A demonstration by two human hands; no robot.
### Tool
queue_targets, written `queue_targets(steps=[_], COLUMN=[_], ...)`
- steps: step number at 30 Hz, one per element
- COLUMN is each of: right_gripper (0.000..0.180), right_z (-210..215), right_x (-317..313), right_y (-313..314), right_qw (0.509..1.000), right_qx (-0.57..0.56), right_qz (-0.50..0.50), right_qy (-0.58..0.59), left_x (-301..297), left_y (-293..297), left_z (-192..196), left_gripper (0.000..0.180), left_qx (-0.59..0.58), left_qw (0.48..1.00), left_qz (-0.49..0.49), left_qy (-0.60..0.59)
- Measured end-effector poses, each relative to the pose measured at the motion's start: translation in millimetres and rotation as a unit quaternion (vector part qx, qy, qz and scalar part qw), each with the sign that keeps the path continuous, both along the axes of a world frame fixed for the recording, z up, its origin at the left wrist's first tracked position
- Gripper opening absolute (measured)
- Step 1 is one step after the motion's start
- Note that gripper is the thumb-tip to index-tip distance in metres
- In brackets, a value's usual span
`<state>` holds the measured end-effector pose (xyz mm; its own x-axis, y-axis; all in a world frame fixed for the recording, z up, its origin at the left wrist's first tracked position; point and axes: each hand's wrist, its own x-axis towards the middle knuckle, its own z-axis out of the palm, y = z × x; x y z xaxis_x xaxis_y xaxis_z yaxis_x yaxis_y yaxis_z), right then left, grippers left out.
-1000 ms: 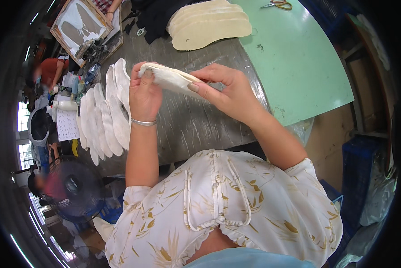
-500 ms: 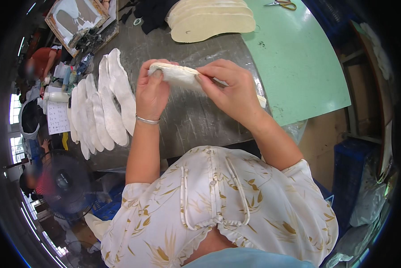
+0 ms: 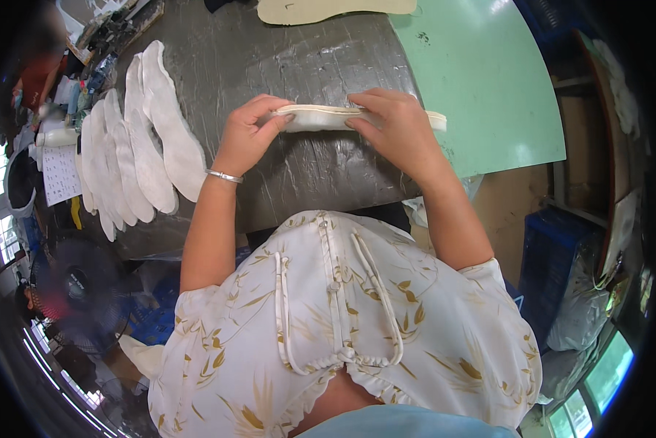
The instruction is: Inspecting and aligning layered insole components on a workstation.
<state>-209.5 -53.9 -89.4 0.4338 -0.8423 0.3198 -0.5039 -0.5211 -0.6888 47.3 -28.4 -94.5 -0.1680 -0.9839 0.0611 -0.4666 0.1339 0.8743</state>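
Note:
My left hand [image 3: 252, 133] pinches one end of a white fleecy insole [image 3: 319, 120] between thumb and fingers. Farther along its edge, my right hand [image 3: 402, 130] grips the same piece, and a short end sticks out beyond that hand. The insole is held edge-on above the table, nearly level, with a cream layer along the top and white fleece below. Part of its length is hidden behind my right hand.
To the left, several white fleecy insoles [image 3: 134, 146] overlap on the dark tabletop [image 3: 298, 66]. Cream insole shapes [image 3: 328, 10] lie at the far edge, and a green mat [image 3: 488, 95] covers the right side. A fan [image 3: 79, 292] stands at lower left, a blue crate [image 3: 554, 255] at right.
The insole has gone from slanting down at its right end to nearly level. My hands are farther apart along its edge, and my view has shifted.

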Motion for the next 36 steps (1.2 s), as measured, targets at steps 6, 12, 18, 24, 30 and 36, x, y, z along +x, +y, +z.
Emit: queue_targets(steps=[6, 12, 18, 24, 30, 36], right_gripper=[0.018, 0.010, 0.026, 0.018, 0.016, 0.029], right_z=[-10.5, -11.1, 3.8, 1.0, -7.2, -8.3], right_x=[5.4, 9.4, -31.7, -50.8, -40.6, -52.8], right_y=[4.2, 6.6, 13.1, 6.8, 7.4, 11.6], right_qw=[0.999, 0.999, 0.989, 0.996, 0.996, 0.996], right_qx=[-0.038, -0.045, -0.073, -0.044, -0.046, -0.038], right_qz=[-0.001, -0.006, -0.075, -0.053, -0.047, -0.052], right_qy=[-0.003, -0.011, 0.104, 0.059, 0.061, 0.057], left_x=[-2.6, -31.8, -41.3, -43.4, -60.6, -99.2], left_y=[-2.2, -5.8, -13.5, -13.0, -8.2, -14.6], left_z=[8.1, 22.0, 23.6, 25.2, 32.7, 19.5], left_gripper=[0.024, 0.024, 0.011, 0.012, 0.023, 0.022], left_qx=[-0.020, -0.208, -0.086, -0.087, -0.168, -0.223], left_qw=[0.998, 0.952, 0.974, 0.972, 0.939, 0.907], left_qz=[-0.026, -0.061, -0.093, -0.095, -0.093, -0.123], left_qy=[-0.057, -0.216, -0.188, -0.194, -0.286, -0.336])
